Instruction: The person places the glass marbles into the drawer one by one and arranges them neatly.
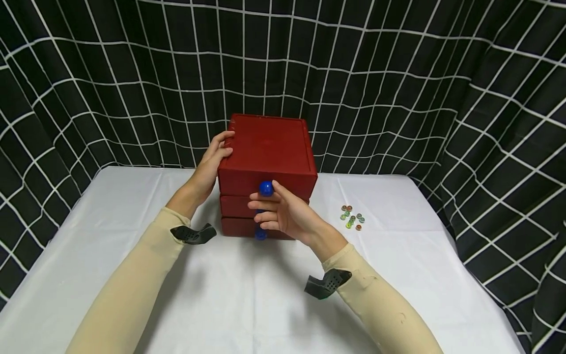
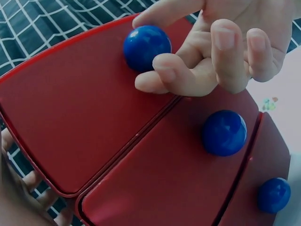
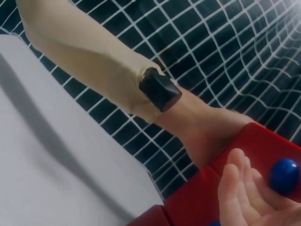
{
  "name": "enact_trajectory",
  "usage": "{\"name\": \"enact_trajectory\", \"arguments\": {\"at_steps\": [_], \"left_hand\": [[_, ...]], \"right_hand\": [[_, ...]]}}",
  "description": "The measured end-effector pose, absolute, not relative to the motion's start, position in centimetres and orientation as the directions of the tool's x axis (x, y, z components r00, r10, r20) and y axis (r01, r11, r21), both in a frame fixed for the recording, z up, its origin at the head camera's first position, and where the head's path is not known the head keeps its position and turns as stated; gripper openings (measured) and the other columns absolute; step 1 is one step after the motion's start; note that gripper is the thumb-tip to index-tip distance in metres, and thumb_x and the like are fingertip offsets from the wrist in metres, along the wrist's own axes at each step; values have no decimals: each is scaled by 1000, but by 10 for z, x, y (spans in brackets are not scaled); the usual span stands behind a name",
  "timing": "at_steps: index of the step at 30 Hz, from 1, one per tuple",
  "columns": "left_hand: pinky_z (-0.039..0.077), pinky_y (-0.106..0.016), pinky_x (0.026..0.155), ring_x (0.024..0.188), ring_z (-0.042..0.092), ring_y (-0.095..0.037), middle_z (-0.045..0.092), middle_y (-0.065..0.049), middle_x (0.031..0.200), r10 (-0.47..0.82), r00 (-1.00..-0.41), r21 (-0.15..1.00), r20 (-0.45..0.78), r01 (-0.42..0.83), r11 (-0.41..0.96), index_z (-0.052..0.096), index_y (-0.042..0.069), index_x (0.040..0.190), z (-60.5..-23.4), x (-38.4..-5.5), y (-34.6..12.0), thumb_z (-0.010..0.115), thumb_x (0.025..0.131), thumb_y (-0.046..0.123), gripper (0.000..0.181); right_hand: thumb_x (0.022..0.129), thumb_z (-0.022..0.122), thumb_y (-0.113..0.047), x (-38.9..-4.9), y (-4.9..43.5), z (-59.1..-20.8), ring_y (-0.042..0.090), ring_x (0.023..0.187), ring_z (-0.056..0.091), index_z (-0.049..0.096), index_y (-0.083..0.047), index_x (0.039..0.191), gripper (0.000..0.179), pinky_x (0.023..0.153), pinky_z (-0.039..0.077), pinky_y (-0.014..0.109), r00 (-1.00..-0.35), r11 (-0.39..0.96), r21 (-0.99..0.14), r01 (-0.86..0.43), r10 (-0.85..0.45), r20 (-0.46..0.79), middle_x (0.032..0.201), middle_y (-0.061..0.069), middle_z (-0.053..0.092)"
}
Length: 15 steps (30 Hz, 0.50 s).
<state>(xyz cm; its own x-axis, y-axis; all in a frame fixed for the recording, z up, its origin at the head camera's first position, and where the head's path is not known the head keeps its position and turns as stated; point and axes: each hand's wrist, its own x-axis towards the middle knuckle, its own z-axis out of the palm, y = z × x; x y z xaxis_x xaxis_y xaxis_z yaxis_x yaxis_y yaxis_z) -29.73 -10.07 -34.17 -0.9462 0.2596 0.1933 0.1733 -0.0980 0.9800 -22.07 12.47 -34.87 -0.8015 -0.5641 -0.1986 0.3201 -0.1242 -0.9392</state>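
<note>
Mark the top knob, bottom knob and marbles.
Top knob (image 1: 266, 188), head view: centre of the blue ball.
Bottom knob (image 2: 273, 195), left wrist view: centre of the blue ball.
Marbles (image 1: 352, 218), head view: one marble mid-cluster.

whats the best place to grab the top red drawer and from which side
Take it by the round blue knob, from the front, thumb above and fingers below. The knob stands out from the flat face of the top red drawer, so it likely gives the surest pinch. The right hand has its thumb and fingers set that way.
</note>
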Motion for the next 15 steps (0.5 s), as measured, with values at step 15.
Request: {"name": "enact_trajectory", "arguments": {"at_steps": [15], "left_hand": [[24,-50,119,145,30,-25,26,-6,163,279,-941,981,193,184,-60,34,19,150,-341,-298,-102,32,106,21,45]], "right_hand": [[107,31,-48,-217,122,-350,7,76,70,59,-10,117,48,73,56,20,-809,-182,-916,357,-550,-206,96,-4,73]]}}
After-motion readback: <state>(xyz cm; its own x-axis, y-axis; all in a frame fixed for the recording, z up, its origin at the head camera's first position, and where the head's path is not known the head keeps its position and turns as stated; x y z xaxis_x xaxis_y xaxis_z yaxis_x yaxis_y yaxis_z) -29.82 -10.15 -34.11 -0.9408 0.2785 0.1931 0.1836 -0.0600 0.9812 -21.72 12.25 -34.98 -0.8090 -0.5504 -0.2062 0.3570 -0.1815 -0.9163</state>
